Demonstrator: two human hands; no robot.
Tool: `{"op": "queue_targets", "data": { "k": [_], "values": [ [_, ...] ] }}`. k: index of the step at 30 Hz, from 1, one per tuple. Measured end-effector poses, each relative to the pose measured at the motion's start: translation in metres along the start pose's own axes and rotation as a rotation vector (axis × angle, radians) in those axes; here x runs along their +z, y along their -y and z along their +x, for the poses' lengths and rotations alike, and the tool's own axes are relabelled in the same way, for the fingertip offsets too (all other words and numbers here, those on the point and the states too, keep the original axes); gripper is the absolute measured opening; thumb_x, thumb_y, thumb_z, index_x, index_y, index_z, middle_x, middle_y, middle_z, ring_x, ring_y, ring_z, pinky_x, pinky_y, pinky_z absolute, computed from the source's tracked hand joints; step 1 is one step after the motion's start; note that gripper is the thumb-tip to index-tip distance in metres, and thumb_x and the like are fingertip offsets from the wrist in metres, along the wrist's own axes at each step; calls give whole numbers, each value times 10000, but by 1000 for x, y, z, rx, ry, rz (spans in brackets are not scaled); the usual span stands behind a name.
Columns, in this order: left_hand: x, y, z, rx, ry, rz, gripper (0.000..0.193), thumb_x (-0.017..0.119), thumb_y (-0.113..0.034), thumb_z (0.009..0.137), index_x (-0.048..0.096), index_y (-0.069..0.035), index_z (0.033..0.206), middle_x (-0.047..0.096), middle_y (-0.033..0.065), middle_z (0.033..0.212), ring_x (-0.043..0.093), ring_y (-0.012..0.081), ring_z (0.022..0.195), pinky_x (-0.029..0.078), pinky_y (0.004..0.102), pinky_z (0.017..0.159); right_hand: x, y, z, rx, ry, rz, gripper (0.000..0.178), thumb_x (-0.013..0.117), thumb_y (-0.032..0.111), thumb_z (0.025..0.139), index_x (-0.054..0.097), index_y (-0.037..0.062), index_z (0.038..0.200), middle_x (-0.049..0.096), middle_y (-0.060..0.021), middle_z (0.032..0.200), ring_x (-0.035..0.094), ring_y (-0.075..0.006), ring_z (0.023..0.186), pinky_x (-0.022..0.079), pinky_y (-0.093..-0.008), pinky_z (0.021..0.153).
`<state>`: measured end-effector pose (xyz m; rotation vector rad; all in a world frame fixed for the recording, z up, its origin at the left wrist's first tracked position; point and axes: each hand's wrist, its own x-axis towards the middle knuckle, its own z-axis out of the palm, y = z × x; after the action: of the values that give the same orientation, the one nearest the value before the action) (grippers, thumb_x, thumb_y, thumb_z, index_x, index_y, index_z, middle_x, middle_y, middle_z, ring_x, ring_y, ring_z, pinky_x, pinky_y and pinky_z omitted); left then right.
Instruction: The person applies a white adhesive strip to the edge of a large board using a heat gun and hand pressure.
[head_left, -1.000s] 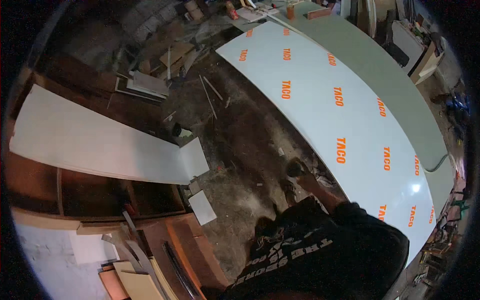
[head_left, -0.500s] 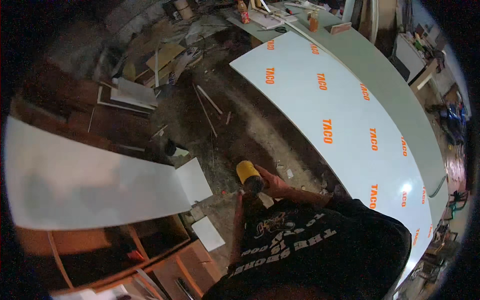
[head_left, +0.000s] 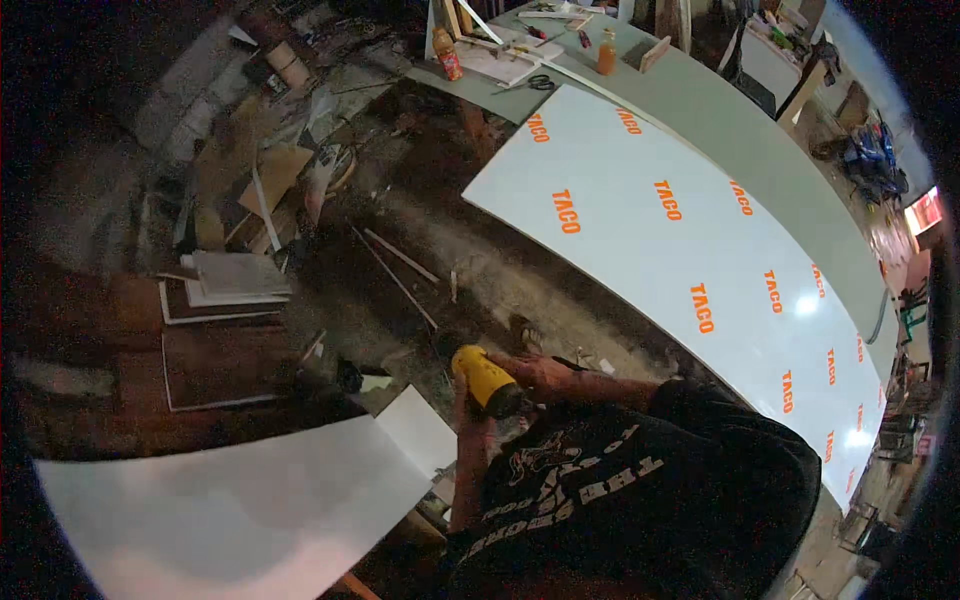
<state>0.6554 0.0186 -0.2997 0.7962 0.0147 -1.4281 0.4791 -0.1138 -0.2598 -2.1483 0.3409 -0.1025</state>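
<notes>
I hold a yellow and black power tool (head_left: 486,381) in front of my chest, over the dirt floor. My right hand (head_left: 533,373) grips its dark rear end from the right. My left hand (head_left: 461,392) comes up from below and closes on the tool's left side, mostly hidden behind it. A small white panel (head_left: 415,433) lies just left of my left forearm, beside a long white board (head_left: 235,510) at the lower left.
A big white sheet with orange print (head_left: 680,250) lies on a long grey-green table (head_left: 760,130) to the right. Bottles (head_left: 606,52), scissors and wood pieces stand at the table's far end. Scrap boards (head_left: 230,280), sticks and cardboard litter the floor on the left.
The yellow tool has come up into view and both hands have closed on it. The view has swung, so the white board has slid to the lower left.
</notes>
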Motion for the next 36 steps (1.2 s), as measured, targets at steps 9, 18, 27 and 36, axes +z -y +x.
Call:
{"op": "queue_targets", "data": {
  "k": [9, 18, 27, 36],
  "values": [
    [-26, -106, 156, 9, 29, 1243, 597, 494, -557, 913, 568, -47, 1214, 602, 149, 1141, 562, 281, 1086, 427, 425, 908, -55, -104, 148, 200, -154, 476, 651, 703, 302, 838, 413, 59, 1367, 569, -140, 1221, 576, -244, 1080, 435, -363, 967],
    [34, -219, 294, 9, 63, 1243, 578, 579, -526, 875, 586, -70, 1230, 599, 142, 1183, 561, 284, 1119, 426, 447, 941, -59, -196, 142, 387, -453, 333, 418, 666, 227, 819, 580, 20, 1172, 663, -121, 1013, 641, -212, 873, 509, -333, 768],
    [133, -201, 441, -318, 658, 1371, 953, 631, -581, 816, 235, -4, 1462, 319, 241, 1456, 447, 337, 1266, 427, 466, 975, 3, -169, 111, 889, -708, 423, 425, 681, 240, 753, 616, 26, 1115, 692, -137, 930, 661, -225, 844, 516, -354, 775],
    [66, -226, 533, -337, 998, 1517, 855, 621, -536, 845, 354, 74, 1382, 444, 279, 1352, 469, 359, 1241, 396, 468, 1017, 93, -141, 210, 912, -1833, 585, 410, 707, 264, 781, 610, -15, 1064, 649, -178, 1027, 624, -293, 968, 482, -394, 819]
  ]
}}
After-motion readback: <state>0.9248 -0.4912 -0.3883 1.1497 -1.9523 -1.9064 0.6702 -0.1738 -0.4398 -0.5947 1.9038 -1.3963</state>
